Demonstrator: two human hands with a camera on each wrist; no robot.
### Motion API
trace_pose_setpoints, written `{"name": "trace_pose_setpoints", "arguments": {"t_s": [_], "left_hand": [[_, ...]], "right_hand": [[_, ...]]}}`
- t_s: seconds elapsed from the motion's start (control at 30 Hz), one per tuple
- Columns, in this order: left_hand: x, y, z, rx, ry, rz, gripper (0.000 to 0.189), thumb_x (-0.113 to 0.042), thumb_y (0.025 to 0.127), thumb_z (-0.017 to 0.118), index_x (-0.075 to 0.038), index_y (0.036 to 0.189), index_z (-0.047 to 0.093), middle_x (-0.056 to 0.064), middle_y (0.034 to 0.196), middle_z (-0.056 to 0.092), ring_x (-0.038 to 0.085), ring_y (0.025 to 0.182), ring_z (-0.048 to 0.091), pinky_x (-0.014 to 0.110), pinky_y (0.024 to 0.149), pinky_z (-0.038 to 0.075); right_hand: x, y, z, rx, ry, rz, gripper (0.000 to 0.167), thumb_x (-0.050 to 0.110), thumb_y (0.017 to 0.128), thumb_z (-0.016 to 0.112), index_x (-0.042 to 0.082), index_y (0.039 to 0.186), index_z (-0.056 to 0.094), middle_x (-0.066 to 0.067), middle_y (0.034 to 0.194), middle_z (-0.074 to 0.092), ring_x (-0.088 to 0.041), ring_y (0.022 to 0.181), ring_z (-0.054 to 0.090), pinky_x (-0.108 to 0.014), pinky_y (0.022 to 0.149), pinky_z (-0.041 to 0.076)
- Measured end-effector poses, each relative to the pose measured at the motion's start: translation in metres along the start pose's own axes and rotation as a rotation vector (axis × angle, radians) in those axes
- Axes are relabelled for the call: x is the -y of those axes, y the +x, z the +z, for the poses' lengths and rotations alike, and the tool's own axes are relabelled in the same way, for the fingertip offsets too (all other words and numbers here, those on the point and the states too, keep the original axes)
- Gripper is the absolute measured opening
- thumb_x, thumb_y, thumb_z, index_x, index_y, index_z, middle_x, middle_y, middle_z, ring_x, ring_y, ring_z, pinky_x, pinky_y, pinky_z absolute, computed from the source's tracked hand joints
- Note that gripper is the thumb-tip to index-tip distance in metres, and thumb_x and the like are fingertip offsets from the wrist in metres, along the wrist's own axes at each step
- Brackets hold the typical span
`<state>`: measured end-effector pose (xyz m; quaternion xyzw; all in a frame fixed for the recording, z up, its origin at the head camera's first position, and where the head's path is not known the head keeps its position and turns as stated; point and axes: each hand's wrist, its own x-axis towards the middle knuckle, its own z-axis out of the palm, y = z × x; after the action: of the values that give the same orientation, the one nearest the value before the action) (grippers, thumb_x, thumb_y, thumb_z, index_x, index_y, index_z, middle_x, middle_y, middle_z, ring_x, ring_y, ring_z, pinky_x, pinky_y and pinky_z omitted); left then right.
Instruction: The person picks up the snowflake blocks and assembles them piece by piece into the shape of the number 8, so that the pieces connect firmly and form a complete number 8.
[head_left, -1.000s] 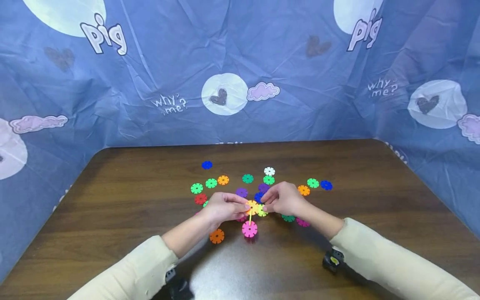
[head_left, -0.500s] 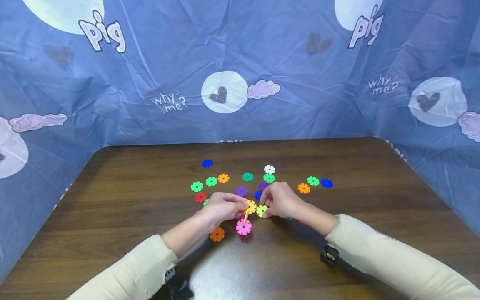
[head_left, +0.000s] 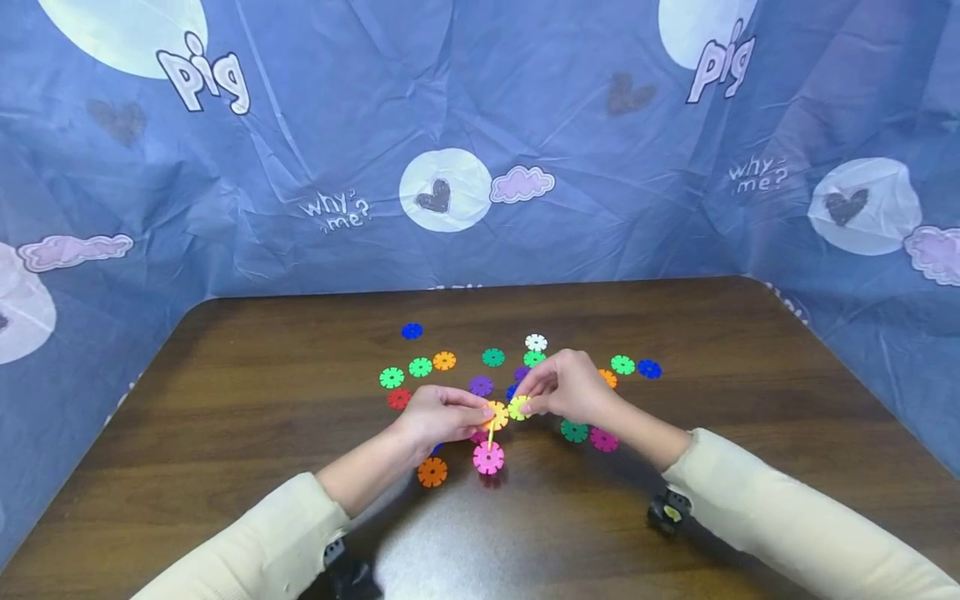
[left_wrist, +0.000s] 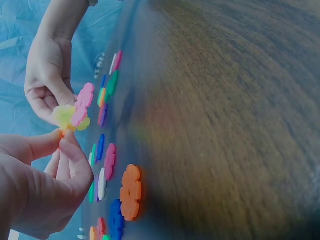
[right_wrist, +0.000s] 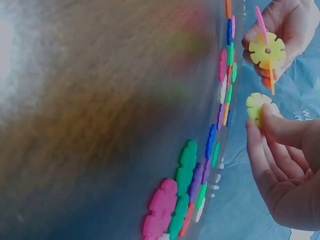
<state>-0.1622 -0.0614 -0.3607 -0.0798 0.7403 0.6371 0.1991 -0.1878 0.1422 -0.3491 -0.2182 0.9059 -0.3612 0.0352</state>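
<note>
My left hand pinches the edge of an orange notched plastic disc. Slotted into that disc is a yellow disc, seen edge-on from the head, and a pink disc is joined at its other end. This small chain is held above the table. Between thumb and fingertips, my right hand grips a separate yellow-green disc. It stands just right of the orange disc in the head view; a narrow gap shows between them in the right wrist view.
Loose notched discs lie flat on the brown table, among them an orange disc near the left forearm, a magenta disc under the right wrist and a white disc farther back. A blue printed cloth hangs behind.
My right hand has lifted slightly and brought its yellow-green disc up beside the orange one. The pink disc on the chain has swung a little to the left since one second ago.
</note>
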Motion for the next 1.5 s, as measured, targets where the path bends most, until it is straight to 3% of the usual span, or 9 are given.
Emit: {"name": "trace_pose_setpoints", "arguments": {"t_s": [0.3, 0.47, 0.63, 0.8, 0.9, 1.03, 1.17, 1.3, 1.5], "left_hand": [[0.002, -0.002, 0.000, 0.021, -0.004, 0.011, 0.020, -0.005, 0.083, 0.072, 0.004, 0.102, 0.072, 0.002, 0.078, 0.074, 0.006, 0.063, 0.064, 0.022, 0.069, 0.058], [0.000, -0.003, 0.000, 0.035, 0.013, 0.011, 0.020, -0.006, 0.084, 0.072, 0.004, 0.101, 0.072, 0.000, 0.074, 0.073, 0.007, 0.063, 0.063, 0.023, 0.070, 0.058], [-0.001, -0.003, 0.004, -0.007, -0.001, 0.030, 0.018, -0.003, 0.083, 0.072, 0.006, 0.099, 0.072, 0.004, 0.075, 0.073, 0.008, 0.061, 0.063, 0.025, 0.067, 0.058], [-0.001, -0.005, 0.007, -0.032, -0.043, 0.031, 0.019, -0.003, 0.083, 0.072, 0.005, 0.100, 0.072, 0.004, 0.074, 0.073, 0.008, 0.062, 0.063, 0.025, 0.068, 0.058], [-0.004, -0.006, 0.006, 0.004, -0.040, 0.026, 0.020, -0.006, 0.084, 0.072, 0.005, 0.101, 0.072, 0.003, 0.076, 0.074, 0.008, 0.064, 0.063, 0.025, 0.070, 0.058], [-0.008, -0.008, 0.002, 0.056, -0.004, 0.018, 0.020, -0.009, 0.084, 0.072, 0.003, 0.101, 0.072, 0.002, 0.078, 0.074, 0.009, 0.067, 0.064, 0.026, 0.074, 0.059], [-0.010, -0.009, -0.003, 0.111, 0.023, 0.002, 0.021, -0.009, 0.085, 0.071, 0.003, 0.102, 0.071, 0.004, 0.083, 0.075, 0.009, 0.068, 0.066, 0.027, 0.077, 0.060], [-0.008, -0.011, -0.006, 0.168, 0.051, 0.008, 0.021, -0.008, 0.087, 0.069, 0.004, 0.104, 0.070, 0.007, 0.088, 0.075, 0.009, 0.070, 0.067, 0.029, 0.080, 0.060], [-0.005, -0.011, -0.003, 0.209, 0.044, 0.033, 0.023, -0.006, 0.087, 0.068, 0.008, 0.105, 0.069, 0.007, 0.090, 0.075, 0.007, 0.070, 0.067, 0.023, 0.075, 0.058]], "right_hand": [[-0.001, -0.005, 0.002, -0.045, 0.099, -0.020, 0.008, 0.013, 0.073, 0.083, 0.011, 0.079, 0.077, -0.005, 0.076, 0.076, -0.006, 0.064, 0.068, -0.020, 0.059, 0.055], [0.000, -0.006, 0.004, -0.058, 0.105, -0.080, 0.008, 0.014, 0.073, 0.083, 0.011, 0.078, 0.078, -0.004, 0.077, 0.076, -0.007, 0.067, 0.069, -0.018, 0.061, 0.055], [-0.001, -0.003, 0.008, -0.071, 0.120, -0.139, 0.009, 0.015, 0.072, 0.083, 0.010, 0.076, 0.078, -0.005, 0.076, 0.076, -0.006, 0.066, 0.069, -0.018, 0.061, 0.055], [-0.005, -0.003, 0.007, -0.069, 0.183, -0.102, 0.011, 0.015, 0.072, 0.083, 0.009, 0.079, 0.078, -0.007, 0.078, 0.076, -0.006, 0.066, 0.069, -0.019, 0.061, 0.056], [-0.005, -0.003, 0.003, -0.056, 0.197, -0.103, 0.012, 0.015, 0.071, 0.084, 0.009, 0.080, 0.078, -0.007, 0.079, 0.076, -0.008, 0.068, 0.070, -0.020, 0.063, 0.057], [-0.001, 0.000, -0.006, -0.005, 0.153, -0.208, 0.012, 0.014, 0.072, 0.083, 0.009, 0.081, 0.078, -0.006, 0.080, 0.077, -0.009, 0.074, 0.072, -0.020, 0.068, 0.058], [0.001, 0.002, -0.013, 0.100, 0.135, -0.292, 0.008, 0.010, 0.076, 0.080, 0.008, 0.083, 0.077, -0.006, 0.081, 0.076, -0.008, 0.075, 0.072, -0.020, 0.072, 0.058], [0.001, 0.002, -0.016, 0.167, 0.143, -0.308, 0.006, 0.008, 0.078, 0.077, 0.007, 0.084, 0.077, -0.007, 0.082, 0.076, -0.007, 0.076, 0.071, -0.020, 0.073, 0.058], [-0.001, 0.000, -0.014, 0.184, 0.139, -0.309, 0.005, 0.008, 0.080, 0.075, 0.007, 0.085, 0.077, -0.006, 0.084, 0.076, -0.007, 0.077, 0.071, -0.020, 0.074, 0.058]]}}
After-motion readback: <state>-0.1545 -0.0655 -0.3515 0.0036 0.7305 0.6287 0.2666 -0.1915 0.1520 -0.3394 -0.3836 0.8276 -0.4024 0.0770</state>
